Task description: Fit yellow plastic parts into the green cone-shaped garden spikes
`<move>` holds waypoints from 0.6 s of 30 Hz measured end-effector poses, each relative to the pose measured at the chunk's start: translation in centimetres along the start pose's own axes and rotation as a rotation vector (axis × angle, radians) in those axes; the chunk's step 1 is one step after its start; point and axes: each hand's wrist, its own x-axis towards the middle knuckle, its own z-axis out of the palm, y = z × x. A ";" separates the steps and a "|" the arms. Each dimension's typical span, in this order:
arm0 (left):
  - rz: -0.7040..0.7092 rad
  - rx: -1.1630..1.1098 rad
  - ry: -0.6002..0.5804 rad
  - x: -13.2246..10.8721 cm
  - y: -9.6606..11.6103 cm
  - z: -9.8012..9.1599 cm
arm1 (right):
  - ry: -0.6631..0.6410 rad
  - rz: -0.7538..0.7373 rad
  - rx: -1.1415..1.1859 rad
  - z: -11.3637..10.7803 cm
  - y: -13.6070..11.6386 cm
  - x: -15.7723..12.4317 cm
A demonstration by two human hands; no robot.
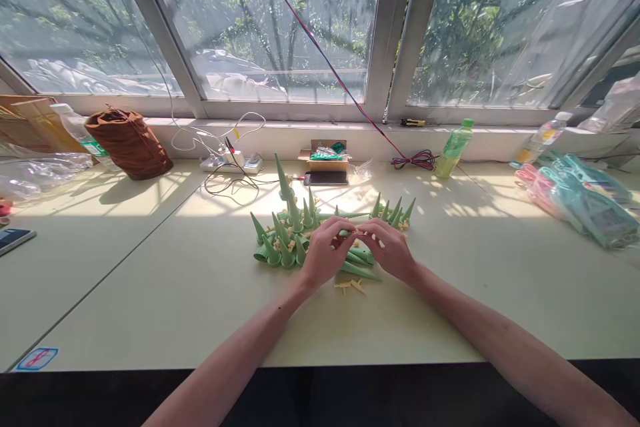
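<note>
My left hand (327, 247) is closed around a green piece (345, 233), mostly hidden by the fingers; it looks like one of the green cones. My right hand (390, 247) meets it fingertip to fingertip, pinched on something too small to make out. Left of the hands, several green cones (287, 255) stand upright in a cluster, with pale yellow bits among them. A taller green cone (281, 177) rises behind. Beyond my right hand is another group of green cones (395, 212). A long green cone (361, 272) lies flat below the hands, near small pale yellow pieces (351, 286).
At the back are a power strip (233, 162) with cables, a small cardboard box (327, 159), a dark phone (325, 178) and a green bottle (454, 149). A brown drawstring bag (129, 143) stands left. Bagged pink and teal items (583, 190) lie right.
</note>
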 end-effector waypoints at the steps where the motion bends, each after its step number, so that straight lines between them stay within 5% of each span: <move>1: 0.010 -0.003 0.004 0.0 0.0 0.0 | 0.001 0.000 -0.001 0.0 0.0 0.0; 18: 0.139 0.045 0.033 -0.1 -0.2 -0.2 | 0.025 -0.033 -0.023 0.0 0.1 -0.2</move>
